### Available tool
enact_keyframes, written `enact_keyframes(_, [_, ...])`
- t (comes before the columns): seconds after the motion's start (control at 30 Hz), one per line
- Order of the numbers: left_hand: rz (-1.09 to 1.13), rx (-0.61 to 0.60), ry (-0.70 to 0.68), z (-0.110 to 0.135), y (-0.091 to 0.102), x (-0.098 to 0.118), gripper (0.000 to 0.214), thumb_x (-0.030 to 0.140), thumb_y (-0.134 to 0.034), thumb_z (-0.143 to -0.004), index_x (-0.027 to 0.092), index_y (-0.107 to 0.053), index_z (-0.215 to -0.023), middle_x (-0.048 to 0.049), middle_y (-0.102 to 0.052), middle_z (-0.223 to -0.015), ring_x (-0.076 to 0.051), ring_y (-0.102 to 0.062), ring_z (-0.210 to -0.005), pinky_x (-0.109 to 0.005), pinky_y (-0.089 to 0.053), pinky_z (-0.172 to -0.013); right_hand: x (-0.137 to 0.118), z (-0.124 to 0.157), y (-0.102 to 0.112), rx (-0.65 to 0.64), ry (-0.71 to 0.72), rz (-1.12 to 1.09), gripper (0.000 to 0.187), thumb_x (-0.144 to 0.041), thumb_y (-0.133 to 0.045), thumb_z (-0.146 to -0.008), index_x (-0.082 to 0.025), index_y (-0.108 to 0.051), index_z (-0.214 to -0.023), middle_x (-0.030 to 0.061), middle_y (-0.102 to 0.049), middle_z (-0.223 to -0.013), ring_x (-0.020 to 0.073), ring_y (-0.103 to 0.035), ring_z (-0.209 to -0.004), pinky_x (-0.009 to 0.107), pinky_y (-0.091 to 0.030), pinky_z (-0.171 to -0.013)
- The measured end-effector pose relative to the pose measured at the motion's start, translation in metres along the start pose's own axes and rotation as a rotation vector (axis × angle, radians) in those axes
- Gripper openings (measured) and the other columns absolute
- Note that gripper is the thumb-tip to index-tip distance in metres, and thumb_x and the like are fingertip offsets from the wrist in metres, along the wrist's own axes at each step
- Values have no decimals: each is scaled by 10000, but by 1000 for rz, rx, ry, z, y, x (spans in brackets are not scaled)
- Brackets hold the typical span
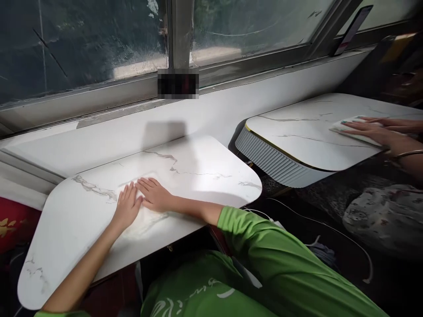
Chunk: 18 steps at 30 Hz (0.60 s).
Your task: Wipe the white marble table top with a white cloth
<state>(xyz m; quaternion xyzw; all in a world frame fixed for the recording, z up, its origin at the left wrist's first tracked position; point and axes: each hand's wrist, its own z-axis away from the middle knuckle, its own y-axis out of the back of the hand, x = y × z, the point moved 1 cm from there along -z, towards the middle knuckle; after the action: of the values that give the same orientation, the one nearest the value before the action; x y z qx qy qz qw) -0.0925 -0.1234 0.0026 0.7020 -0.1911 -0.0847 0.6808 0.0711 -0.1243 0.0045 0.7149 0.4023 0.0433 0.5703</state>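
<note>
My left hand (127,207) and my right hand (155,196) lie flat side by side on a white marble-look tabletop (205,171), fingers stretched toward the window. Both are open, and their thumbs touch. Under them lies what looks like a pale white cloth (150,220); it blends with the tabletop and its outline is faint. My green sleeves show at the bottom of the view.
A second white table (297,132) with a ribbed grey edge stands to the right, where another person's hands (373,130) press a cloth flat. A white sill (99,141) and a window run along the back. A phone (352,31) leans at the window. White cables (333,229) cross the dark floor.
</note>
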Motion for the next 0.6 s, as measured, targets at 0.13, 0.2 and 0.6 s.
enact_keyframes(0.13, [-50,95,49,-55,7,-26,502,286,-211,-963,144,-364,-1420,-81,-296,-1525,-232,-239,-1419,-458,-208,-1150,24,-63,-25,20,-63,47,557,-249,-378,-901,-2,-363,-1400,195,-355,-1483,262,-268,-1403,436,-138,-1169])
enact_keyframes(0.2, [-56,124,61,-82,9,-34,494,269,-225,-953,145,-383,-1405,-74,-323,-1515,-216,-260,-1412,-429,-205,-1154,39,-89,-28,16,-83,61,556,-249,-357,-908,-8,-352,-1409,183,-342,-1493,250,-262,-1405,426,-128,-1171])
enact_keyframes(0.6, [-32,222,164,-125,-3,-4,459,221,-246,-950,140,-445,-1355,-90,-358,-1496,-231,-304,-1389,-450,-192,-1151,84,-98,-11,-41,-139,84,550,-206,-270,-921,-27,-323,-1439,142,-316,-1514,208,-242,-1417,405,-142,-1175])
